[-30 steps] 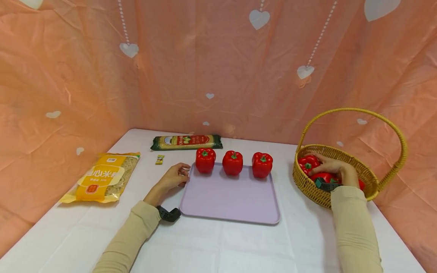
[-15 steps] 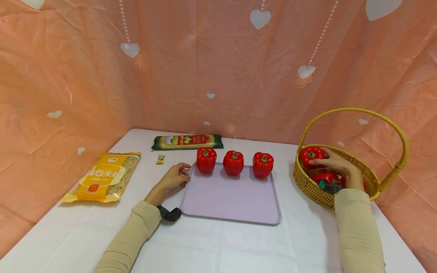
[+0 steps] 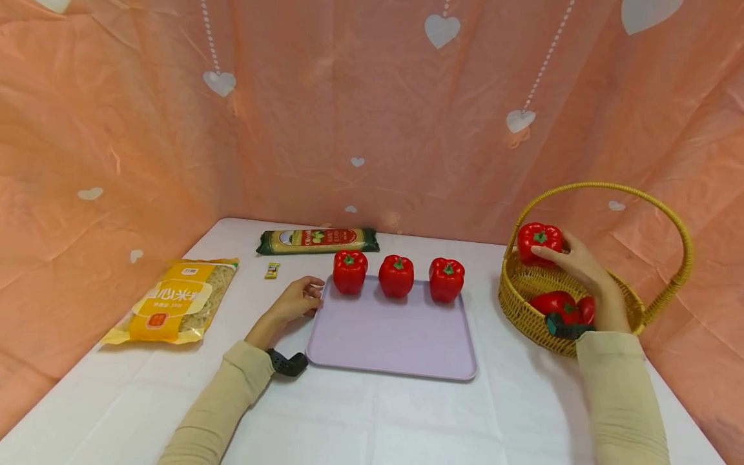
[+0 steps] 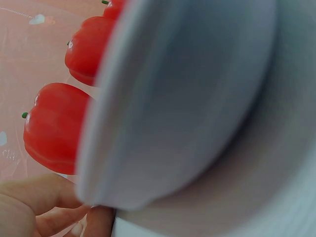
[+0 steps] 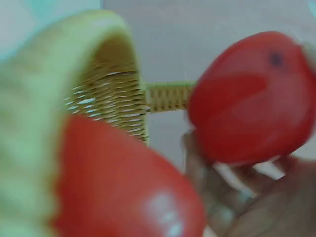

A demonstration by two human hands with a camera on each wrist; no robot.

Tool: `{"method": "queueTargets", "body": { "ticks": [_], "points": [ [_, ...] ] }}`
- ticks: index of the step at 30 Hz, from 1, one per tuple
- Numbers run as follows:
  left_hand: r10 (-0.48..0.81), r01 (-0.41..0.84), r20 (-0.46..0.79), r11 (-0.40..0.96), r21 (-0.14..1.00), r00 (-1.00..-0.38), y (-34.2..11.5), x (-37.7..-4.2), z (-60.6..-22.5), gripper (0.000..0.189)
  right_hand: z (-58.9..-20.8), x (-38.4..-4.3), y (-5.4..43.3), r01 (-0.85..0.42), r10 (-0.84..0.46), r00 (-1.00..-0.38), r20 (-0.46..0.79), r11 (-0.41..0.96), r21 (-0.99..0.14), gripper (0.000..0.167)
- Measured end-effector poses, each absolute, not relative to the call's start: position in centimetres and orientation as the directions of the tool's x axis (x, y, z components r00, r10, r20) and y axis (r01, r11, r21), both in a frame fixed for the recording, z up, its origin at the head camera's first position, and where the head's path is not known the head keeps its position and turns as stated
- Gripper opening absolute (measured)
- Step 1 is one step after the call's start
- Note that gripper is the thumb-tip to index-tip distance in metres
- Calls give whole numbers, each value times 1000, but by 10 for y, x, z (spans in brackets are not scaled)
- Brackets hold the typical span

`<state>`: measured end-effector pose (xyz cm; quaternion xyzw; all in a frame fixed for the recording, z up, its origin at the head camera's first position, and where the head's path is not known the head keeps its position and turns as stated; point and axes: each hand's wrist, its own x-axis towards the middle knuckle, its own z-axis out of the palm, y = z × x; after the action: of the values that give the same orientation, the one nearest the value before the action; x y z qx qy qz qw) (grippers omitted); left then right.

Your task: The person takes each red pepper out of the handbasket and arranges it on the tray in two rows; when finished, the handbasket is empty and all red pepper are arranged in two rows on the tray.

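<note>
In the head view my left hand (image 3: pixel 298 301) is at the left rim of a lilac tray (image 3: pixel 395 339). The left wrist view shows its thumb over the rim and other fingers against the outer side, pinching the tray. Three red bell peppers stand in a row along the tray's far edge: left (image 3: pixel 350 274), middle (image 3: pixel 396 278) and right (image 3: pixel 446 281). My right hand (image 3: pixel 584 266) grips another red bell pepper (image 3: pixel 540 236), stem upward, raised over the wicker basket (image 3: pixel 514 313). More red bell peppers (image 5: pixel 123 182) lie inside the basket, partly hidden by the right wrist.
A tall hoop handle (image 3: pixel 604 186) arches over the basket. At the left lies a yellow bag of pasta (image 3: pixel 174 303). Behind the tray is a long green-ended noodle packet (image 3: pixel 318 240), with a small yellow wrapped packet (image 3: pixel 272 270) in front of it.
My right hand has lifted a bell pepper from inside the basket to above its rim. The left hand and the three peppers on the tray stay in place.
</note>
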<state>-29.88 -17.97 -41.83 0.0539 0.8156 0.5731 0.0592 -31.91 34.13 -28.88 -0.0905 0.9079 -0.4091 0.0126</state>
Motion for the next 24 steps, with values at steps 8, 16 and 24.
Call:
{"method": "queueTargets", "body": {
  "ticks": [8,16,24],
  "points": [
    [142,-1,-54,348,937,-988,-179,-300,-419,43,-288,-305,309,-249,-180,-967,178,536,-806,62],
    [146,1,-54,350,937,-988,-180,-300,-419,45,-296,-300,267,-352,-153,-930,334,110,-930,27],
    [167,15,-42,330,944,-985,-176,-287,-403,44,-305,-296,216,-428,-100,-894,436,-95,-899,20]
  ]
}}
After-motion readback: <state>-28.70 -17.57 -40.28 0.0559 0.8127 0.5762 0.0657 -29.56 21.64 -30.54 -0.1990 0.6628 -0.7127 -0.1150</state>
